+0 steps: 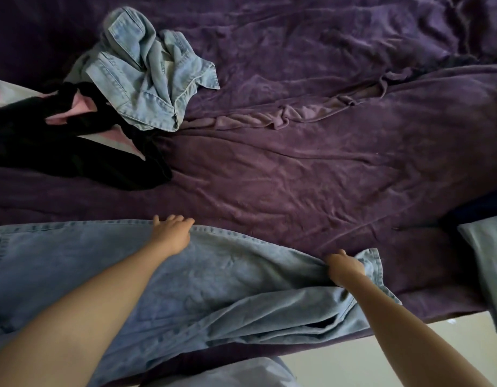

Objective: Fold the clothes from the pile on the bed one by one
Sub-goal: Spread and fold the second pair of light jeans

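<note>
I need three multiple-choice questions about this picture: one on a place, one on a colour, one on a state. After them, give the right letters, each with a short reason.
1. Where does the crumpled denim garment lie?
A. At the far left of the bed, next to the black garment
B. At the near right corner of the bed
C. On the floor

2. What colour is the bed cover?
A. Green
B. Purple
C. White

3. What does the right hand do to the jeans?
A. Hangs free above them
B. Grips them near the hem
C. Lies flat on them

Answers:
1 A: it sits in the far left pile, against the black cloth.
2 B: the whole cover is purple.
3 B: its fingers curl into bunched denim.
</note>
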Motion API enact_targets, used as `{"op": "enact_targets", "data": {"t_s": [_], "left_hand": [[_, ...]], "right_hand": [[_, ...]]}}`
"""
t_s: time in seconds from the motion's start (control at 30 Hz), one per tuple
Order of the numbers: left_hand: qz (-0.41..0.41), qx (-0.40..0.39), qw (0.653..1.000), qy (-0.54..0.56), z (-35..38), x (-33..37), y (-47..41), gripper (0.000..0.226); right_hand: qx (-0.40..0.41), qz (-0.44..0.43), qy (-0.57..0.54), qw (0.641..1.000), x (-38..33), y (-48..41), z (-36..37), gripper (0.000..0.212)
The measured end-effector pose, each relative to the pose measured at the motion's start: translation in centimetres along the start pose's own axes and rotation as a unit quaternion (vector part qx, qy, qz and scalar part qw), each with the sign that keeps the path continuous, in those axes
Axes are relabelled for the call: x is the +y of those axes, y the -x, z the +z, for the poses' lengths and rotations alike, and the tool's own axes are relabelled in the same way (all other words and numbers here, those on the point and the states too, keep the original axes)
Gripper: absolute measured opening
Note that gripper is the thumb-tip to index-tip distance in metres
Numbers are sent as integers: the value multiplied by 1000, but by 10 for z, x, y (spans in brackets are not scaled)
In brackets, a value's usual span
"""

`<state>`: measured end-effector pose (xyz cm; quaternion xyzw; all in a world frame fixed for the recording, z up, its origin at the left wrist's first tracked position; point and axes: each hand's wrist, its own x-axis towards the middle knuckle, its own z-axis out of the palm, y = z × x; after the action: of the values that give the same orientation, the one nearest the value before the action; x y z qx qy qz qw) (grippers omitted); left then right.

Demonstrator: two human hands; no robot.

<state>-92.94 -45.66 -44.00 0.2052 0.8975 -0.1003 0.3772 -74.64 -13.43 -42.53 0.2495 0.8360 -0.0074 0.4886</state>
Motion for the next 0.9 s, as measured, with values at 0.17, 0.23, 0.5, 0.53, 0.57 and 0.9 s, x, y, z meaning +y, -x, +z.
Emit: {"op": "enact_targets", "data": {"t_s": [0.17,0.23,0.5,0.53,0.57,0.9], "left_hand": [[-6,93,986,137,-24,-12,-2,24],[8,134,976,170,-36,-19,-1,23],[-34,251,945,208,-69,-40,-1,24],[-43,261,940,215,-71,-41,-1,23],[-52,274,934,223,-73,-43,-1,23],[-128,382,885,235,-80,-48,2,31]], "right_hand": [[0,-56,25,998,29,-5,-50,49],[-17,-63,55,996,41,-6,-82,49],[105,-42,-4,994,45,-21,-156,30],[137,-35,-42,989,40,-21,-158,26],[172,-26,-77,982,35,-21,-161,23],[301,-23,-313,901,8,-27,-174,51]]}}
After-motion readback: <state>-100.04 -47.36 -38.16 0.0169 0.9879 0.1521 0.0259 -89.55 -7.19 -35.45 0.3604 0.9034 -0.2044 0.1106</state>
